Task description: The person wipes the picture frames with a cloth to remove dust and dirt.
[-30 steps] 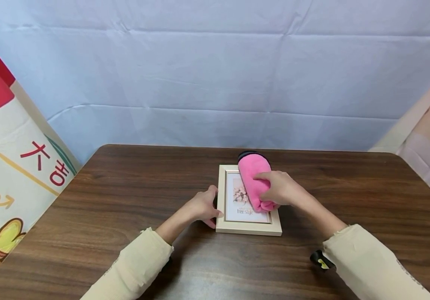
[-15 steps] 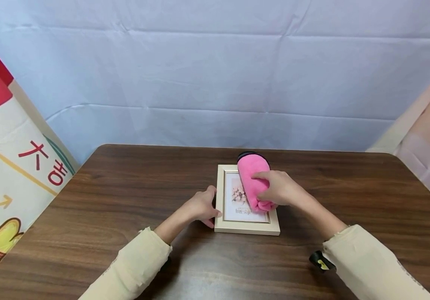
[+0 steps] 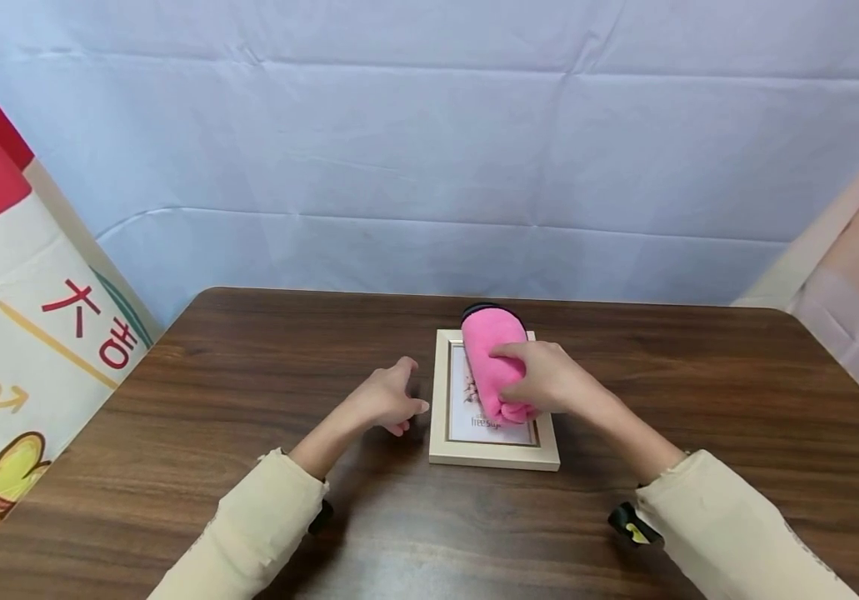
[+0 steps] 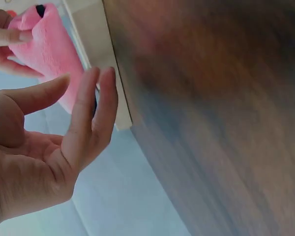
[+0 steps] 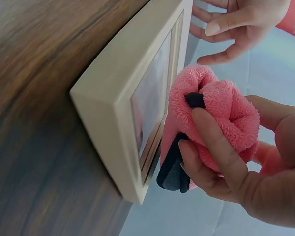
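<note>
**A:** Since a second ago, my left hand (image 3: 387,402) has come off the picture frame (image 3: 492,454). It was braced against the frame's left edge; now it sits just beside it, apart, and the pink cloth (image 3: 491,354) has slid a little to the left across the glass.

**B:** What do you get from the head view?

**A:** The frame lies flat on the wooden table (image 3: 249,375), toward the far middle. My right hand (image 3: 545,379) grips the cloth bunched up, pressing it on the picture, with the cloth's far end reaching past the frame's far edge.

**B:** And the left wrist camera?

**A:** The left hand (image 4: 54,147) has straight, relaxed fingers (image 4: 105,105) holding nothing, close to the frame (image 4: 96,49) edge but not touching. The view is blurred on the table side.

**B:** Right wrist?

**A:** Fingers (image 5: 214,147) curl tight round the pink cloth (image 5: 216,105), its dark trim showing, held against the glass of the frame (image 5: 123,93).

**B:** Risks?

**A:** I'd judge the frame is unbraced now. A sideways rub could push it across the table or twist it, since nothing holds its left edge.
</note>
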{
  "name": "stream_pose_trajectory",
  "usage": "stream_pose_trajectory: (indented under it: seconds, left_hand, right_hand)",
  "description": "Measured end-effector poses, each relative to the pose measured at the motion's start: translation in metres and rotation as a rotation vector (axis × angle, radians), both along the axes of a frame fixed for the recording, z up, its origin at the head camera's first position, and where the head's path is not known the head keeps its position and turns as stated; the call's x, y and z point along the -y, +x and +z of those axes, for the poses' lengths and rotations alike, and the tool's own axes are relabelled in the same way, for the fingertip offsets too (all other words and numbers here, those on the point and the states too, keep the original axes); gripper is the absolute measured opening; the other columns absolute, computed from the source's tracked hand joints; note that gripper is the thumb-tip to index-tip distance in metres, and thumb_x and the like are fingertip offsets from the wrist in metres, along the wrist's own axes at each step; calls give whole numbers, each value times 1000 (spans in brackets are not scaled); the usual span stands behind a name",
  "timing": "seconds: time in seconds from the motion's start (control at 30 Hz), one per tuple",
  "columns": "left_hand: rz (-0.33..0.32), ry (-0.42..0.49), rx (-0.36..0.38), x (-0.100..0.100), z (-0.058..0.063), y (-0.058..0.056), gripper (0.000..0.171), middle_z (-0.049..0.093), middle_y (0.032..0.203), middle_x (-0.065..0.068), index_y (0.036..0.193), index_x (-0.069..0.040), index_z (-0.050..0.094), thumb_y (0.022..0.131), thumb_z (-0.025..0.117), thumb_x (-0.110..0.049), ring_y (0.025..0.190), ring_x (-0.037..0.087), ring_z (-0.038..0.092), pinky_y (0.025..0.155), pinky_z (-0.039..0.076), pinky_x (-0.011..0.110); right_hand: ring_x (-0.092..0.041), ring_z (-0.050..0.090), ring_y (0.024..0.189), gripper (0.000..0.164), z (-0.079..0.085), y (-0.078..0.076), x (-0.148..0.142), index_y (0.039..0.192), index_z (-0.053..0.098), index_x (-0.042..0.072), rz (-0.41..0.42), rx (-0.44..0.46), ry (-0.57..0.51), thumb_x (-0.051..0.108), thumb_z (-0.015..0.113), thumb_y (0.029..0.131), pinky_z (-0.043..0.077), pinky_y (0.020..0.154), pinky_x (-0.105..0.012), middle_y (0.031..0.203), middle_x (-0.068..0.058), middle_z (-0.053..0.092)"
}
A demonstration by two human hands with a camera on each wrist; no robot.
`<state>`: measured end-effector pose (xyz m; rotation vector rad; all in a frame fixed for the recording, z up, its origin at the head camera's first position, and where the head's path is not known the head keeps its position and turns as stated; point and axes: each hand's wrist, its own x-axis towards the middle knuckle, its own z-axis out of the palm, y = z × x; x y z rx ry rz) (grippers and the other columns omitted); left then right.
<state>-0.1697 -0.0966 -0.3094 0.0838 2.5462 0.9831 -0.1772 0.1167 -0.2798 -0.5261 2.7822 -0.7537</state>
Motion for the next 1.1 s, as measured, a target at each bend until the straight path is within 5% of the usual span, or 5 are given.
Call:
stream_pose_trajectory:
  seconds: [0.33,0.7,1.1]
  left_hand:
    - [-4,-78,-41,27,6,-2,54,54,69,11,135,-4,36,88,61,-13,57,19,55,54,53,28]
    - [-27,-143,-65,55,18,0,52,55,85,10,134,-1,35,89,59,-12,61,18,56,56,52,28]
    - [-32,-203,-88,71,26,2,48,55,98,16,131,4,38,89,58,-12,66,22,59,58,53,29]
  right_hand:
    - [-26,48,95,54,1,3,22,123,55,2,49,-26,-33,2,63,69,47,63,-26,118,-16,57]
    - [-24,50,96,53,2,13,54,121,58,7,82,-27,-22,2,65,69,45,76,-30,114,-10,60]
    - [-24,50,96,53,-3,26,88,120,59,8,138,17,-77,2,68,68,46,68,-29,115,-9,59]
